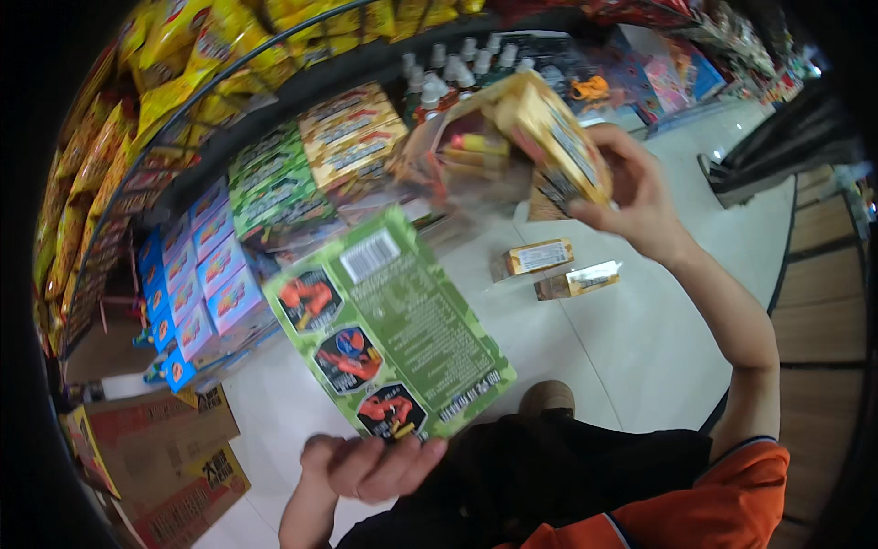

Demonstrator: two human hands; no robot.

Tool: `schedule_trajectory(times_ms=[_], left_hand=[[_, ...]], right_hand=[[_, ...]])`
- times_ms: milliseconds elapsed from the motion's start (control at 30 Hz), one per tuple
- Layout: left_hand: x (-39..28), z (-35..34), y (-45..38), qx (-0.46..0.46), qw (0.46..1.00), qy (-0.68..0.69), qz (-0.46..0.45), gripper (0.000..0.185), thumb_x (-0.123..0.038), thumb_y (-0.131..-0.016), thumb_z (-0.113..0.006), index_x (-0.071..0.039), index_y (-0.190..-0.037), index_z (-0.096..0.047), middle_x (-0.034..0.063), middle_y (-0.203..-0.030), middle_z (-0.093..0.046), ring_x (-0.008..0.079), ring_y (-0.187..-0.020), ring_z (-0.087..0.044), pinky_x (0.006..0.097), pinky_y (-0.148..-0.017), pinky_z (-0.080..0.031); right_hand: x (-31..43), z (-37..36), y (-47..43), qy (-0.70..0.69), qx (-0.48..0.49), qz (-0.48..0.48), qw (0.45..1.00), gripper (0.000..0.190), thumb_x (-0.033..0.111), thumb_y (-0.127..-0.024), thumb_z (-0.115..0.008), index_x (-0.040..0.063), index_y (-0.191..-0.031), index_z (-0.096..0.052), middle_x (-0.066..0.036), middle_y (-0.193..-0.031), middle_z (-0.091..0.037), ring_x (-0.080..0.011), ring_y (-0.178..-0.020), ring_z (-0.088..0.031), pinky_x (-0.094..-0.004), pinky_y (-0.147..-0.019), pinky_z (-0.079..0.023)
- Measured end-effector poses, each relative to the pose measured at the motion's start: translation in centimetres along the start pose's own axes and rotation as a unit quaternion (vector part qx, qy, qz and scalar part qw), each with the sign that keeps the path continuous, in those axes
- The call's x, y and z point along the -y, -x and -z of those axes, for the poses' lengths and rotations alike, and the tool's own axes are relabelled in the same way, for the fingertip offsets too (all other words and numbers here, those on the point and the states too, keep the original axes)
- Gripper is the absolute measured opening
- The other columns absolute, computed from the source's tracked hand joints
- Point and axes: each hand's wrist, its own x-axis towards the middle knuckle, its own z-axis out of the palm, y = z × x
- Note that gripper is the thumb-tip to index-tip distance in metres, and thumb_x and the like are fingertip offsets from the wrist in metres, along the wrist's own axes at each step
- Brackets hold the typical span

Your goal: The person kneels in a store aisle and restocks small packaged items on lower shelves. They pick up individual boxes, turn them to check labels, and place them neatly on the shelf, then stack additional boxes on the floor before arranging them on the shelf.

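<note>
My left hand point(387, 466) grips the lower edge of a flat green camouflage-print cardboard panel point(439, 336). The panel bears a barcode, printed text and several pictures of a red toy. Higher up on the right, my right hand point(638, 195) is closed around a yellow camouflage-print box point(559, 141), blurred by motion. Just left of that box is a blurred open package point(439, 151) with a yellow piece with a red tip point(480, 144) inside. Behind the panel stand green camouflage-print boxes point(278, 185) and yellow camouflage-print boxes point(353, 137) in rows.
Two small yellow boxes point(538, 257) point(579, 280) lie on the tiled floor point(658, 343). A curved wire rack point(199, 82) holds yellow snack bags. Blue-purple boxes point(212, 288), pump bottles point(453, 72) and a cardboard carton point(164, 466) are nearby. Another person's leg point(789, 144) stands at right.
</note>
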Motion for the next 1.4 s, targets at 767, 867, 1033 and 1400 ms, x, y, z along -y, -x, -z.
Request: schedule_trajectory(times_ms=[767, 867, 1033, 1400], left_hand=[[3.8, -6.8, 6.0, -0.09, 0.989, 0.009, 0.117, 0.035, -0.012, -0.064, -0.08, -0.029, -0.091, -0.067, -0.0087, -0.095, -0.056, 0.0144, -0.086, -0.047, 0.031, -0.067, -0.035], [3.8, -6.6, 6.2, -0.08, 0.99, 0.013, 0.112, 0.035, -0.012, -0.066, -0.079, -0.028, -0.094, -0.067, -0.0073, -0.097, -0.055, 0.0162, -0.088, -0.046, 0.0321, -0.068, -0.036], [3.8, -6.2, 6.5, -0.059, 0.993, 0.018, 0.099, 0.036, -0.011, -0.069, -0.078, -0.026, -0.1, -0.067, -0.0043, -0.101, -0.054, 0.0204, -0.092, -0.044, 0.0349, -0.07, -0.037], [2.9, -5.2, 7.1, -0.049, 0.989, 0.035, 0.138, 0.031, -0.008, -0.065, -0.081, -0.023, -0.09, -0.069, -0.0023, -0.101, -0.054, 0.0217, -0.093, -0.046, 0.0369, -0.069, -0.039]], right_hand=[[-3.5, -2.3, 2.3, 0.426, 0.091, 0.474, 0.765, 0.031, 0.021, -0.077, -0.076, 0.023, -0.099, -0.055, 0.002, -0.095, -0.057, -0.0179, -0.099, -0.061, -0.033, -0.074, -0.046], [-3.8, -2.3, 2.5, 0.427, 0.104, 0.468, 0.767, 0.032, 0.02, -0.077, -0.077, 0.023, -0.1, -0.054, 0.002, -0.095, -0.057, -0.0176, -0.099, -0.061, -0.0325, -0.074, -0.046], [-3.6, -2.5, 2.4, 0.423, 0.103, 0.469, 0.768, 0.033, 0.018, -0.076, -0.077, 0.023, -0.099, -0.054, 0.001, -0.095, -0.057, -0.0174, -0.099, -0.061, -0.032, -0.073, -0.046], [-3.5, -2.9, 2.5, 0.414, 0.101, 0.47, 0.773, 0.026, 0.01, -0.078, -0.07, 0.023, -0.097, -0.059, 0.002, -0.099, -0.059, -0.0166, -0.102, -0.06, -0.029, -0.073, -0.045]])
